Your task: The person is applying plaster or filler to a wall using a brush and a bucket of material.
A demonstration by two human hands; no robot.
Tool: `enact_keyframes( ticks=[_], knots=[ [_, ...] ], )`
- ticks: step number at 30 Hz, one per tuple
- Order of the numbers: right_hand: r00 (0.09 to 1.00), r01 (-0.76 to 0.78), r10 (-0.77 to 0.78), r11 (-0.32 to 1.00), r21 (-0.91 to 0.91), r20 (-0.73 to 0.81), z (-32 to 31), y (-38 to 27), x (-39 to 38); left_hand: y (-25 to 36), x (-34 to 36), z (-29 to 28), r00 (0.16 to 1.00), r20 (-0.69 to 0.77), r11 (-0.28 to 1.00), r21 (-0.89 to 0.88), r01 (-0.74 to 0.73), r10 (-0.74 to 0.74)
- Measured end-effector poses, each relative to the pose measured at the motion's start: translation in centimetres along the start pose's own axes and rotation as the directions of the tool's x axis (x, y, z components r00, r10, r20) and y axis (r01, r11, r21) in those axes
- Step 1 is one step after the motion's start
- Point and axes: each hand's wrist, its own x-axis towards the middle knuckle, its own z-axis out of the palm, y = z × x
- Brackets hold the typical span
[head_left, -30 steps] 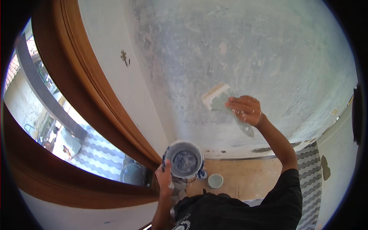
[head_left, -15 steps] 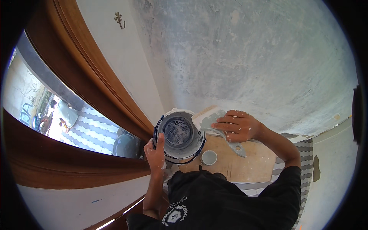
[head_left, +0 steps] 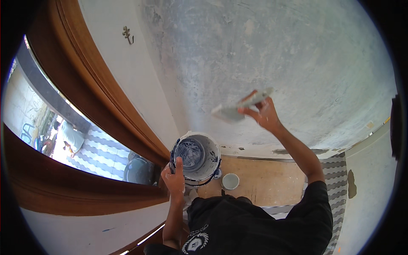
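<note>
My left hand (head_left: 173, 178) grips the rim of a paint bucket (head_left: 211, 163), its thumb over the edge and its fingers hidden behind the wall. The bucket is tilted so its inside shows, smeared white and dark blue. In my right hand (head_left: 267, 114) is a wide paintbrush (head_left: 232, 114), closed round at its handle. The brush is blurred, with its bristles pointing left, and it is held close to the patchy grey-white wall (head_left: 238, 51). Whether the bristles touch the wall I cannot tell.
Below stands a small tub (head_left: 230, 181) of pale paint on a wooden board (head_left: 272, 178). A brown wooden door frame (head_left: 114, 106) runs along the left. Through the opening, a person (head_left: 71, 136) crouches on patterned tiles near a dark bucket (head_left: 139, 171). A metal hook (head_left: 127, 35) is fixed up left.
My right hand has lifted the paintbrush from the bucket's rim up toward the wall. The bucket has tilted a little and dropped slightly, still held in my left hand.
</note>
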Motion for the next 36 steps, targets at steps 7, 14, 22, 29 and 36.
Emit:
enact_keyframes(
  ticks=[7, 14, 22, 29, 36],
  knots=[
    [0.892, 0.031, 0.027, 0.992, 0.121, -0.451, -4.2, 8.9, 9.7, -0.7, -0.6, 0.3, 1.000, -0.010, 0.998, -0.062, 0.003, -0.003],
    [0.525, -0.350, -0.048, 0.898, -0.267, -0.850, -4.5, 8.7, 11.5, -1.9, -0.6, -0.9, 0.998, -0.041, 0.999, -0.021, 0.046, -0.047],
    [0.416, -0.431, -0.106, 0.851, -0.299, -0.903, -8.4, 8.8, 8.1, -3.5, -0.6, -2.5, 0.992, -0.086, 0.996, -0.020, 0.088, -0.090],
    [0.738, 0.224, -0.247, 0.967, -0.118, -0.628, -12.2, 4.4, 8.0, -3.7, -0.6, -2.0, 0.993, -0.056, 0.995, 0.013, 0.104, -0.103],
    [0.947, 0.167, -0.265, 0.890, -0.423, -0.184, -8.9, 1.4, 10.4, -4.0, -0.5, -1.3, 0.996, -0.019, 0.995, -0.063, 0.083, -0.085]
  ],
)
